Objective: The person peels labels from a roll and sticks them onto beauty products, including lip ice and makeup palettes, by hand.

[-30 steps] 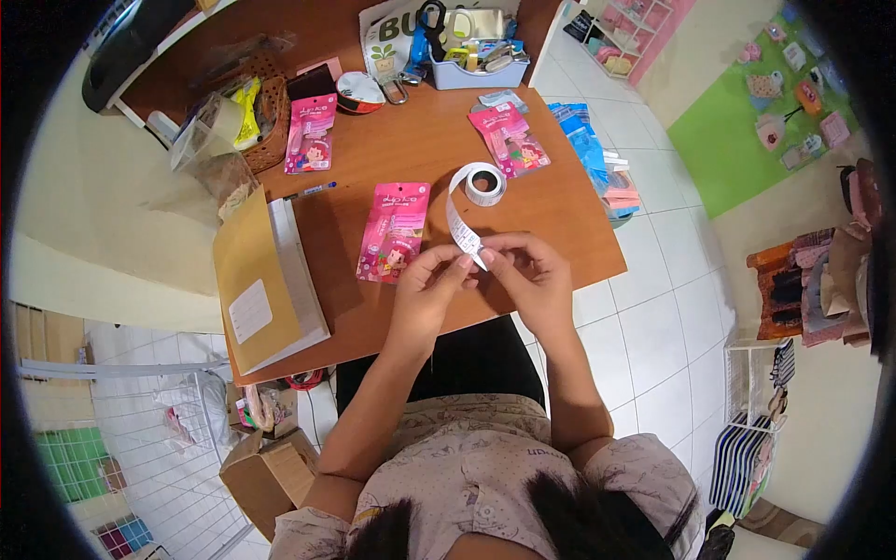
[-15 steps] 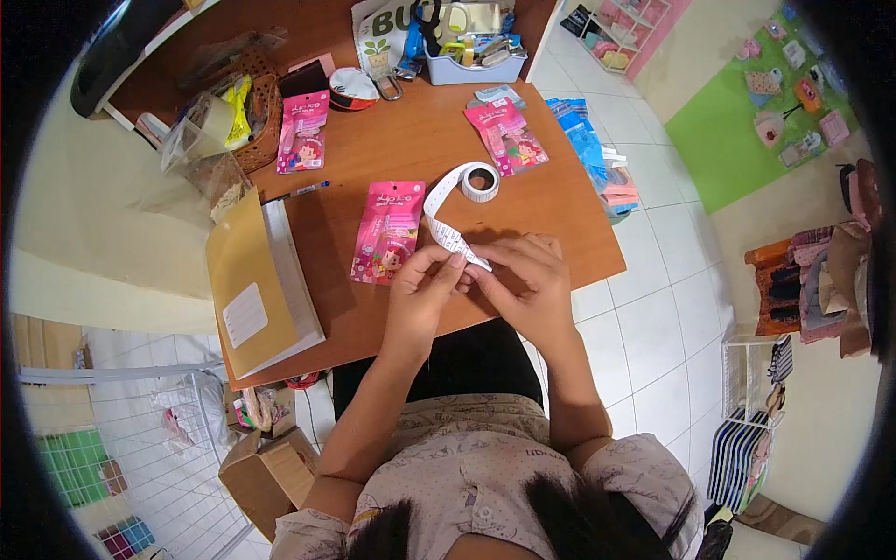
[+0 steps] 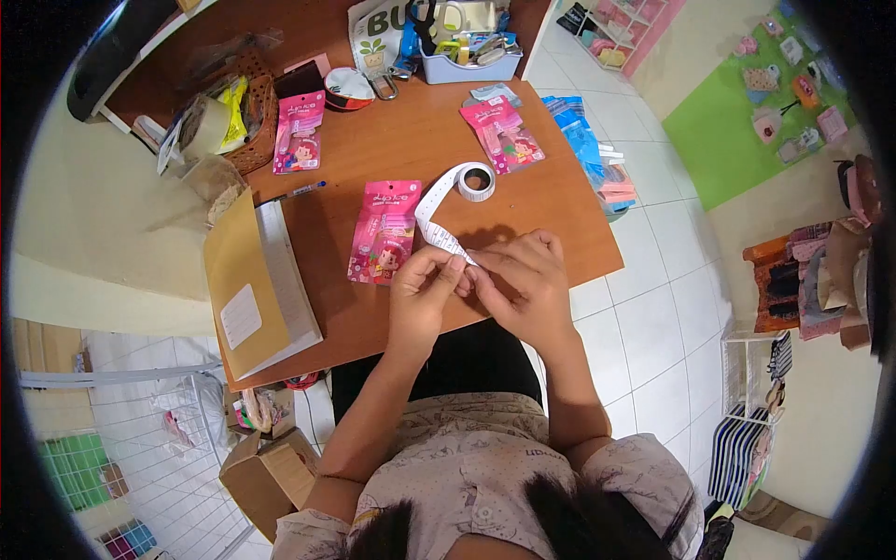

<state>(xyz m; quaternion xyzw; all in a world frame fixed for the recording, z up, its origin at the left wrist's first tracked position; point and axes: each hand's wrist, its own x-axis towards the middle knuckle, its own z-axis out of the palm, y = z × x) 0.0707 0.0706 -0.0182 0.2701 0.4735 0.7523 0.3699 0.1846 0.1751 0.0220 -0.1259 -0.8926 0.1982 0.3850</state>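
A roll of white labels (image 3: pixel 479 195) stands on the desk, and its unwound strip (image 3: pixel 429 217) curves down to my hands at the front edge. Small dark print shows on the strip. My left hand (image 3: pixel 418 297) pinches the strip between thumb and fingers. Close beside it, my right hand (image 3: pixel 530 291) has thumb and forefinger closed at the strip's end; the fingers hide the tip. Just left of the strip lies a pink pouch pack (image 3: pixel 385 231), flat on the desk. Two similar pink packs (image 3: pixel 299 133) (image 3: pixel 502 135) lie farther back, one left and one right.
On the left are a brown notebook (image 3: pixel 245 289), a blue pen (image 3: pixel 303 189) and a woven basket (image 3: pixel 261 121). A light blue bin of tools (image 3: pixel 472 67) stands at the back. Beyond the desk's right edge are blue packets (image 3: pixel 571 131). A cardboard box (image 3: pixel 271 476) sits below left.
Both hands stay close together on the label strip, with only slight finger movement. The whole view has shifted very slightly; the desk items lie as before.
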